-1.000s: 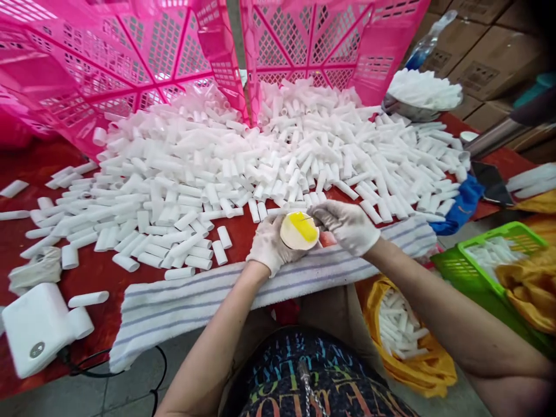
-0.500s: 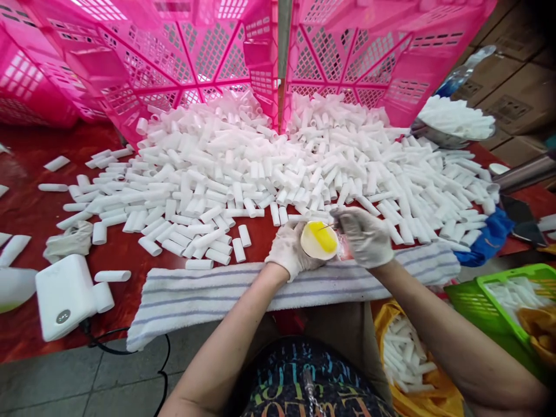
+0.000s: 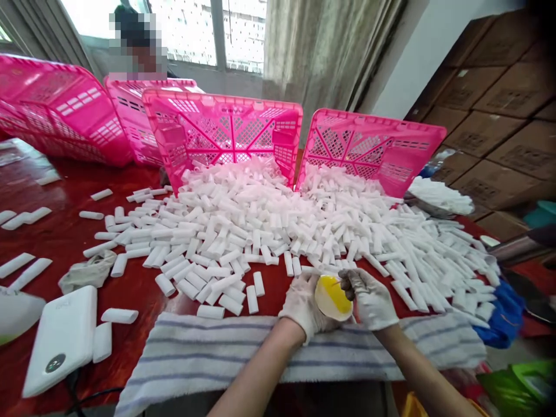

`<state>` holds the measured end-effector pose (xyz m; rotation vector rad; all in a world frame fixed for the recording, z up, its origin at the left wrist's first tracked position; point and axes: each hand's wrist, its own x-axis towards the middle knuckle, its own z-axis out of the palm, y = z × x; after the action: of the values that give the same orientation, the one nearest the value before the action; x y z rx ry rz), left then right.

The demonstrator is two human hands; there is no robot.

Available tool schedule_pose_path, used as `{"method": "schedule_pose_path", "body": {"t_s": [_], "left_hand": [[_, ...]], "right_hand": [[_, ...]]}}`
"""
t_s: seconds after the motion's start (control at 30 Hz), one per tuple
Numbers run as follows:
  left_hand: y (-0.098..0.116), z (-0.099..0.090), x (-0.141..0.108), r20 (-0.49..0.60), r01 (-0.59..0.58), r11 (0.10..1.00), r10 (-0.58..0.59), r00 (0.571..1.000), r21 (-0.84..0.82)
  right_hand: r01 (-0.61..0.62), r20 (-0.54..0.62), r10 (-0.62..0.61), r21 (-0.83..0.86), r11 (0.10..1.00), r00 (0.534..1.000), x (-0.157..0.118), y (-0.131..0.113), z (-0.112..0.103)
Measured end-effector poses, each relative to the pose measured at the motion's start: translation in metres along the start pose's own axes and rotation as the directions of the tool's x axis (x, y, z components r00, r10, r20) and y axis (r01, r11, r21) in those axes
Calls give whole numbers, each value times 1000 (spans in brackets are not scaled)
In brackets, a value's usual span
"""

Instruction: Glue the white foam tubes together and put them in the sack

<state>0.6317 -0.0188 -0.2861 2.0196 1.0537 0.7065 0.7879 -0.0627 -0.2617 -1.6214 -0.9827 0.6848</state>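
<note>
My left hand (image 3: 299,306), in a white glove, is wrapped around a small round white cup (image 3: 325,308), tilted towards me. Bright yellow paint-like stuff (image 3: 335,291) covers part of its inside. My right hand (image 3: 369,300), gloved too with darkened fingertips, pinches a thin stick (image 3: 336,283) whose tip reaches over the yellow. What kind of tool the stick is I cannot tell. Beyond both hands spreads a big heap of short white plastic tubes (image 3: 269,223). Under my wrists lies a striped towel (image 3: 208,353) along the table's front edge.
Pink crates (image 3: 397,153) stand tipped behind the heap. A white power bank (image 3: 65,341) with a cable and a crumpled glove (image 3: 89,271) lie at left. At right are a blue bag (image 3: 506,315), a heaped bowl of tubes (image 3: 441,197) and stacked cartons (image 3: 490,139). A person (image 3: 139,43) is at the back.
The view has tilted up, bringing the window, curtain and a person into sight. My hands still hold the cup and stick; the right fingertips are now closer to the cup's rim.
</note>
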Motion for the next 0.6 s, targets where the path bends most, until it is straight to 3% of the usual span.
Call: {"method": "schedule_pose_path", "body": {"t_s": [0.13,0.33,0.43,0.6], "left_hand": [[-6,3,0,0,-55,998,55,998,-2],[-2,-3,0,16,-61,998,61,998,0],[-2,-6,-1,29,-49,999,48,998,22],[8,4,-1,50,15,1000,-16,999,16]], "right_hand": [[-155,-65,177,252,955,982,8,-4,-9],[-197,-88,249,386,901,964,7,-10,-30],[-122,-145,165,266,956,975,-1,-22,-31],[21,-92,-20,16,1000,996,-20,-29,-30]]}}
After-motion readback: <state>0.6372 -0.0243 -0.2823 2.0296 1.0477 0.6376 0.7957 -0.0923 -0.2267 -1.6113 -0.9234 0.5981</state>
